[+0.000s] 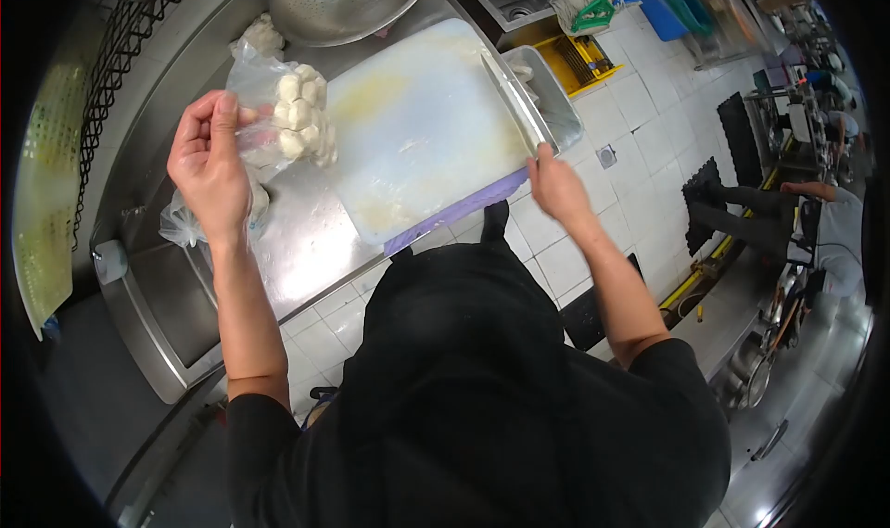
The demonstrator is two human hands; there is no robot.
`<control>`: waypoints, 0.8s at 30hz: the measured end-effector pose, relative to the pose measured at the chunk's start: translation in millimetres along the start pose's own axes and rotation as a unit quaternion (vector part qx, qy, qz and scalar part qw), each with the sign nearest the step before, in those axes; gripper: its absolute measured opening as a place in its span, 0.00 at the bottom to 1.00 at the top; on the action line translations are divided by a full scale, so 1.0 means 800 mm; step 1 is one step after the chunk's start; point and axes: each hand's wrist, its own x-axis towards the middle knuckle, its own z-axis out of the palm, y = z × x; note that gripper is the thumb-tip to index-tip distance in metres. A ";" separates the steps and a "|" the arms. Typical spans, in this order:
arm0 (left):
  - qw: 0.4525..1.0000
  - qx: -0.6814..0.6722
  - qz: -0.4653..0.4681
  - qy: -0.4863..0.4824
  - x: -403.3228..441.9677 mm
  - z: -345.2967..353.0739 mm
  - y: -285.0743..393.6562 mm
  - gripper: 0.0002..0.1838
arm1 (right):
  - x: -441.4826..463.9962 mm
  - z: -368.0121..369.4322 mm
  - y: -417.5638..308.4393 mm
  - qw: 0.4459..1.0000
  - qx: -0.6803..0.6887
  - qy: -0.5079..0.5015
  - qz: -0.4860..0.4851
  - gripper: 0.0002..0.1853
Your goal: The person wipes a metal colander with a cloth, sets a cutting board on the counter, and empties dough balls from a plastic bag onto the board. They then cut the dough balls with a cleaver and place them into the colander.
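My left hand is closed on a clear plastic bag, lifted over the left side of the cutting board. Several whitish round balls are packed inside the bag; their exact kind is hard to make out. My right hand grips the handle of a long-bladed knife along the board's right edge, its blade pointing away from me. Between my hands lies the large white cutting board, with yellowish stains and a purple cloth under its near edge.
A perforated metal colander stands beyond the board. Two more plastic bags lie on the steel counter at left. Right of the board sits a grey bin, near a yellow mop wringer. Another person is at far right.
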 end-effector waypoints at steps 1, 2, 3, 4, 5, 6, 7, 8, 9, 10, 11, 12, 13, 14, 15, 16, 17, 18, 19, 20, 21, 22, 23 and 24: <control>1.000 0.000 -0.001 0.001 0.001 -0.001 -0.004 0.09 | -0.012 0.020 -0.009 0.999 -0.032 0.001 0.000 0.11; 0.999 -0.018 -0.038 0.004 -0.002 0.002 0.001 0.09 | -0.031 0.049 -0.019 0.998 -0.063 0.001 -0.001 0.10; 0.999 -0.017 -0.039 0.005 -0.001 -0.001 -0.002 0.09 | -0.056 0.075 -0.033 0.996 -0.080 -0.010 -0.027 0.10; 0.999 -0.014 -0.032 0.002 0.002 -0.001 -0.008 0.10 | -0.079 0.095 -0.051 0.994 -0.097 -0.021 -0.053 0.10; 1.000 -0.011 -0.027 -0.002 0.004 -0.001 -0.013 0.10 | -0.095 0.109 -0.071 0.992 -0.079 -0.055 -0.077 0.10; 0.999 -0.011 -0.031 -0.003 0.006 -0.002 -0.016 0.10 | -0.111 0.095 -0.097 0.981 -0.086 -0.119 -0.130 0.13; 1.000 0.007 -0.026 -0.002 0.011 -0.001 -0.018 0.10 | -0.116 0.105 -0.103 0.972 -0.038 -0.163 -0.166 0.15; 0.999 0.026 -0.019 -0.001 0.016 -0.001 -0.020 0.10 | -0.113 0.093 -0.108 0.968 0.020 -0.191 -0.160 0.14; 0.999 0.025 -0.021 -0.003 0.020 -0.002 -0.022 0.10 | -0.105 0.076 -0.114 0.961 0.077 -0.218 -0.154 0.14; 0.999 0.034 -0.001 -0.007 0.022 -0.003 -0.024 0.10 | -0.095 0.064 -0.111 0.969 0.061 -0.202 -0.130 0.14; 0.999 0.045 0.020 -0.010 0.024 -0.005 -0.025 0.09 | -0.083 0.055 -0.103 0.976 0.046 -0.186 -0.108 0.13; 0.999 0.046 0.017 -0.009 0.024 -0.006 -0.023 0.09 | -0.077 0.054 -0.095 0.988 0.047 -0.118 -0.085 0.12; 0.999 0.031 0.011 -0.010 0.024 -0.004 -0.020 0.10 | -0.061 0.051 -0.084 0.994 0.002 -0.085 -0.062 0.10; 1.000 0.016 0.005 -0.011 0.023 -0.001 -0.018 0.10 | -0.058 0.058 -0.083 0.995 -0.023 -0.071 -0.067 0.09; 1.000 0.016 0.004 -0.010 0.022 0.004 -0.017 0.10 | -0.058 0.062 -0.083 0.995 -0.047 -0.056 -0.071 0.08; 1.000 0.009 -0.003 -0.009 0.024 0.011 -0.015 0.10 | -0.072 0.072 -0.091 0.991 -0.055 -0.062 -0.105 0.08; 1.000 0.003 -0.010 -0.009 0.025 0.017 -0.013 0.10 | -0.095 0.082 -0.110 0.986 -0.063 -0.067 -0.139 0.08; 1.000 0.003 -0.009 -0.010 0.027 0.023 -0.013 0.10 | -0.107 0.112 -0.114 0.978 -0.046 -0.118 -0.167 0.09; 1.000 -0.011 -0.008 -0.024 0.030 0.030 -0.012 0.10 | -0.119 0.111 -0.129 0.965 0.003 -0.164 -0.203 0.09; 0.999 -0.024 -0.005 -0.038 0.034 0.036 -0.011 0.10 | -0.113 0.097 -0.138 0.937 0.093 -0.256 -0.219 0.09; 0.999 -0.024 -0.001 -0.041 0.037 0.040 -0.011 0.10 | -0.099 0.083 -0.144 0.907 0.103 -0.339 -0.227 0.13; 0.999 -0.004 0.001 -0.042 0.040 0.043 -0.013 0.09 | -0.091 0.080 -0.137 0.893 0.149 -0.360 -0.225 0.15; 0.999 0.017 0.004 -0.044 0.044 0.046 -0.014 0.09 | -0.085 0.078 -0.127 0.876 0.195 -0.380 -0.224 0.17; 0.999 0.019 0.007 -0.047 0.048 0.050 -0.017 0.09 | -0.078 0.080 -0.112 0.876 0.198 -0.377 -0.226 0.17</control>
